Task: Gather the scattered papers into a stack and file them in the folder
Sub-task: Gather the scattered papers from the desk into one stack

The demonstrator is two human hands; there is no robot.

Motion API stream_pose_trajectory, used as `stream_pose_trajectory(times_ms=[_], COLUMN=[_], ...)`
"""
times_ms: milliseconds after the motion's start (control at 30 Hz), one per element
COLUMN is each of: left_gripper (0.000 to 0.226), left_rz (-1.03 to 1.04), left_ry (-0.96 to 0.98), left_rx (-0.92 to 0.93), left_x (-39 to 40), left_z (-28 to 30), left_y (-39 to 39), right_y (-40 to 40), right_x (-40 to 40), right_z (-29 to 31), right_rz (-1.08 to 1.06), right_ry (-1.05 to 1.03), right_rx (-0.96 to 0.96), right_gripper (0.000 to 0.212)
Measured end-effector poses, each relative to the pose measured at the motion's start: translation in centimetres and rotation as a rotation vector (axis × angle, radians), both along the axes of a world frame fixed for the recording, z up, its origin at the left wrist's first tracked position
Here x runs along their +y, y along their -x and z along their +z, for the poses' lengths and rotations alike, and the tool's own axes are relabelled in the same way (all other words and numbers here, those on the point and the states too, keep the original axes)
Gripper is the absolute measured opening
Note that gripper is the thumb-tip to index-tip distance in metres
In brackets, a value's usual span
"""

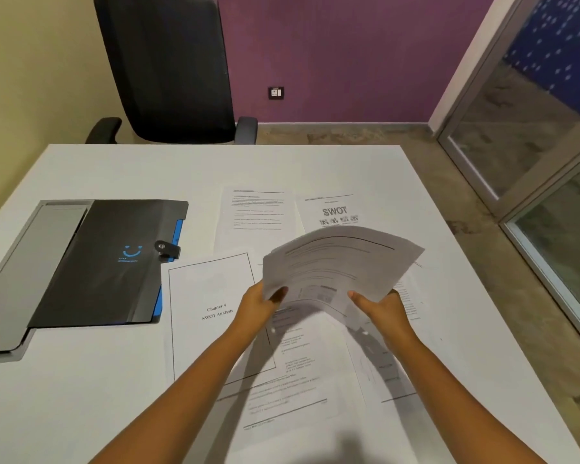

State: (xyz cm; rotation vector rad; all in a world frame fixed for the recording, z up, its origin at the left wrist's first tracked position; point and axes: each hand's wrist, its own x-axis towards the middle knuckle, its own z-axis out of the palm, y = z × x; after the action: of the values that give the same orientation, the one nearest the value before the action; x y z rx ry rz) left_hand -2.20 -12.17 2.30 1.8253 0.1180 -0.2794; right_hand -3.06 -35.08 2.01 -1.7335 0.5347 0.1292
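Note:
A curved bundle of printed papers [339,262] is lifted above the table, gripped at its near edge by my left hand [260,304] and my right hand [384,308]. Several loose sheets lie flat on the white table [114,396]: a "Chapter 4 SWOT Analysis" page [211,313], a text page [257,212], a "SWOT" page [332,209], and overlapping pages [302,380] under my forearms. A black and grey folder [98,262] with blue edges and a snap clasp lies closed at the left.
A black office chair [171,68] stands behind the table's far edge. A glass partition [533,145] runs along the right. The table's right edge [476,269] drops to the stone floor.

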Motion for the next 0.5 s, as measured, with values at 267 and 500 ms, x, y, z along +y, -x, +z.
stream_pose_trajectory(times_ms=[267, 500], left_gripper=[0.019, 0.02], left_rz=[0.203, 0.497], left_ry=[-0.011, -0.061], left_rx=[0.017, 0.089], left_x=[1.3, 5.3], left_z=[-1.9, -2.6], left_y=[1.3, 3.0], right_y=[0.4, -0.4], right_x=[-0.3, 5.3], right_z=[-0.7, -0.4], right_rz=[0.102, 0.202], right_ry=[0.172, 0.068], right_rx=[-0.022, -0.081], right_gripper=[0.036, 0.036])
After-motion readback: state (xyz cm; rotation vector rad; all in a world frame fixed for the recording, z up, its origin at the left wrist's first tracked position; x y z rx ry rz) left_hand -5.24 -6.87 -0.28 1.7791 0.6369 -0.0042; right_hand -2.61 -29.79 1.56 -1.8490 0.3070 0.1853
